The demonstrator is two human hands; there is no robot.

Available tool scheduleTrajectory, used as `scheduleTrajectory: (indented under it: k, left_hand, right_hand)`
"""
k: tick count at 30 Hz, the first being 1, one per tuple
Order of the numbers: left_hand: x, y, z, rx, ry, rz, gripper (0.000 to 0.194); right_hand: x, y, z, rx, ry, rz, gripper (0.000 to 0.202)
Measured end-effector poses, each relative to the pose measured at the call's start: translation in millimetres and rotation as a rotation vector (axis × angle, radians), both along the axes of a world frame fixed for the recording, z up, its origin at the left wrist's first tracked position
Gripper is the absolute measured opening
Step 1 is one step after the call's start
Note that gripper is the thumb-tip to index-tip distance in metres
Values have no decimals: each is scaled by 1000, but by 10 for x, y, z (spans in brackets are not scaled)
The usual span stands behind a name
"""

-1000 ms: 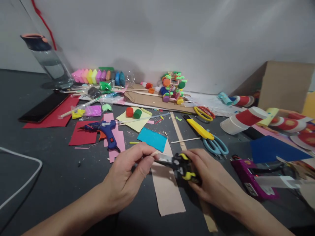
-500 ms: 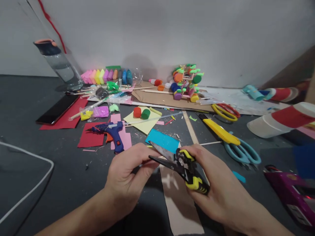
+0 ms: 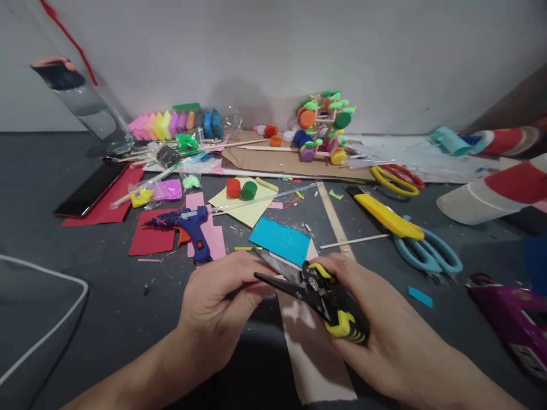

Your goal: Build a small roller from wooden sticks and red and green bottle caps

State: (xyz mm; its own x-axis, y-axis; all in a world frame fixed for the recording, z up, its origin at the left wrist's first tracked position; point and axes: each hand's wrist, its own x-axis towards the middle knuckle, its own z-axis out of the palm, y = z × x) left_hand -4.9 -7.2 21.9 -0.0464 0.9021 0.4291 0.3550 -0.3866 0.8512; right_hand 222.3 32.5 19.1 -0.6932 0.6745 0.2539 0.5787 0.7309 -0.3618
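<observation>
My right hand (image 3: 376, 313) is wrapped round the black-and-yellow handles of a pair of snips (image 3: 318, 285). Their blades stand apart and point left toward my other hand. The fingertips and thumb of my left hand (image 3: 226, 302) are pinched together right at the blades; what they hold, if anything, is hidden there. Below the snips lies a strip of cardboard (image 3: 316, 353). A blue piece of paper (image 3: 280, 239) is just beyond the blades.
Left of centre lie a blue glue gun (image 3: 194, 228) and a pale yellow sheet (image 3: 243, 213) bearing red and green caps. To the right are a yellow utility knife (image 3: 387, 213), blue-handled scissors (image 3: 427, 253) and a white-and-red cup (image 3: 491, 193). A bottle (image 3: 85, 108) stands far left.
The view has shifted a little, so the objects on the table sit slightly differently in it. Both hands keep nearly the same pose, with the snips' blades still apart.
</observation>
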Motion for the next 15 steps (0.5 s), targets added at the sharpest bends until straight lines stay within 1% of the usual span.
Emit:
scheduleTrajectory:
  k: [3,7,11,13,15]
  left_hand:
    - [4,-5,-11,3,-1,-2,30]
    - [8,-5,-30,10,22,3,33]
    - [20,-4,-20,59,49,17,33]
    - [25,-8,-12,84,54,18,30]
    - [25,-14,-12,85,41,25,28]
  right_hand:
    - [-1,2,-1,34,-22,-4,44]
    - [-36,10,32,53,8,13,30]
    - [-62,4,50,99,24,6,19]
    - [-65,4,41,115,23,4,18]
    - [-66,10,31,92,38,-23,19]
